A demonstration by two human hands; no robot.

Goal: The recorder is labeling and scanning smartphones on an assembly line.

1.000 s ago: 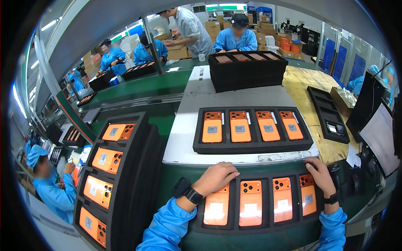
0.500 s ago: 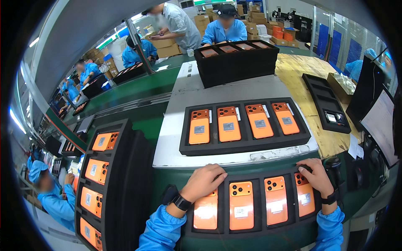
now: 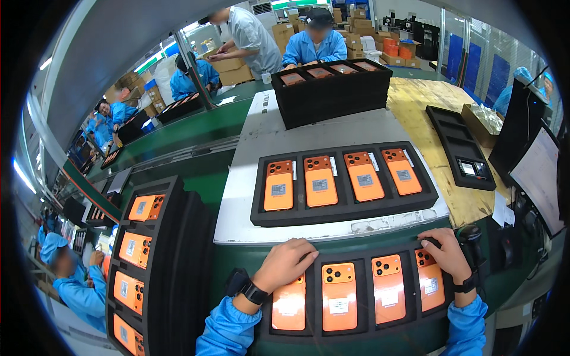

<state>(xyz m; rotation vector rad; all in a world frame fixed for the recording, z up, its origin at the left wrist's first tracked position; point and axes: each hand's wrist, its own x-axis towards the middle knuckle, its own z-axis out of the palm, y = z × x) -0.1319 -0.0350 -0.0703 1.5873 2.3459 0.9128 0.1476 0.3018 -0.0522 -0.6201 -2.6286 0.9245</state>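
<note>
A black foam tray [image 3: 366,296] lies nearest me on the green surface, holding several orange phones with their camera sides up. My left hand [image 3: 286,264] is bent over its far left corner, covering the camera end of the leftmost phone [image 3: 289,307]. At the far right corner my right hand [image 3: 446,254] curls its fingers round the tray's edge, beside the rightmost phone [image 3: 430,285]. Pale labels show on the phones. Beyond my hands, a second black tray [image 3: 344,215] with more orange phones rests on a white board [image 3: 237,228].
At my left stands a stack of black trays [image 3: 172,267] with orange phones on top. Another tray stack [image 3: 332,98] is at the back. On the right are a partly filled black tray [image 3: 460,145], a scanner [image 3: 471,237] and a monitor [image 3: 537,178]. Co-workers sit around.
The view has shifted slightly, so the trays sit a little lower and further left. Both my hands keep their places on the near tray.
</note>
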